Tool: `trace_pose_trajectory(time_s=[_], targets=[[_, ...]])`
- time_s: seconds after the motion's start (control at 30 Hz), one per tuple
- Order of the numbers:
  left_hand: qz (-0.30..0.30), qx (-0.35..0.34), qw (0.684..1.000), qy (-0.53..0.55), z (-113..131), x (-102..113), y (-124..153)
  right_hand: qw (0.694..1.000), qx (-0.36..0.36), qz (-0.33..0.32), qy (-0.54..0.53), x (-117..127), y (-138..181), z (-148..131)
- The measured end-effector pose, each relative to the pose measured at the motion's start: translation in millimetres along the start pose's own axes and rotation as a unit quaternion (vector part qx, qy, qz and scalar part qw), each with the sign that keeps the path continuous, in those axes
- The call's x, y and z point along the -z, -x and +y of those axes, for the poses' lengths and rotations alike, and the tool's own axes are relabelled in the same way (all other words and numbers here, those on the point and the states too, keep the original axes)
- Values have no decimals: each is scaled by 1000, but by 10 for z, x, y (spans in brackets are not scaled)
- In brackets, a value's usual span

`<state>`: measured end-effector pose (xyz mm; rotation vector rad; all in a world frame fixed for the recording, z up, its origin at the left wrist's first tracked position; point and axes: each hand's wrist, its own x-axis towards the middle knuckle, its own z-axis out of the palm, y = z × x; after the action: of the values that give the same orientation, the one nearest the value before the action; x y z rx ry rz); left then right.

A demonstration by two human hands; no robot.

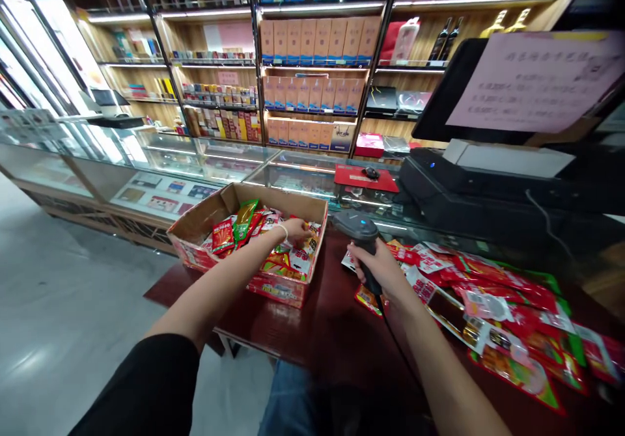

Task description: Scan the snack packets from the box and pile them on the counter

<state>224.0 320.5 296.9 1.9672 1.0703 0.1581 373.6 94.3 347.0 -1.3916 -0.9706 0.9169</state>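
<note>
My left hand [297,230] reaches into an open cardboard box [202,222] full of red and green snack packets [244,222]. Its fingers are curled down among the packets; what they grip is hidden. My right hand [378,268] is wrapped round the grip of a dark handheld barcode scanner [360,228], held upright above the dark red table [312,332], just right of the box. A black cable runs from the scanner down towards me. Several more snack packets [493,306] lie spread on the table to the right of the scanner.
Glass display counters [205,156] run behind the table. A black till with a printer [488,182] and a screen bearing a pink paper notice [537,81] stands at the right. A red mat with a mouse [366,177] lies on the glass. Shelves of boxed goods [317,65] line the back wall.
</note>
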Motion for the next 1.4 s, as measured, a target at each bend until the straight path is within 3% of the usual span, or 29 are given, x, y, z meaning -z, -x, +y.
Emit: trace_pose_trajectory(time_s=[0.1,0.17,0.4,0.5,0.6,0.77,0.97,1.07,1.17,1.27,1.4], targets=[[-3,25,1000,12,-56,-189,-16,1000,-3,3,-4,38,1,-5],[18,23,999,24,-70,-192,4,1000,-6,2,-10,64,4,7],[157,-33,980,119,115,293,183,1000,-8,15,-20,230,81,46],[183,-58,955,226,294,401,350,999,3,7,-36,355,126,27],[140,-94,900,402,561,355,544,999,5,18,-46,509,158,21],[47,-156,853,496,1117,-52,813,997,12,56,-60,831,207,97],[39,-188,797,573,1516,-917,902,993,2,82,-83,1278,264,230],[16,-159,775,611,1494,-1307,787,991,1,93,-99,1463,272,317],[-52,-112,749,651,1352,-1583,608,989,-2,98,-109,1580,266,423],[-106,-76,731,670,1166,-1756,452,990,-13,93,-110,1613,260,523],[-119,-49,722,680,966,-1881,338,990,-32,81,-110,1569,269,623]])
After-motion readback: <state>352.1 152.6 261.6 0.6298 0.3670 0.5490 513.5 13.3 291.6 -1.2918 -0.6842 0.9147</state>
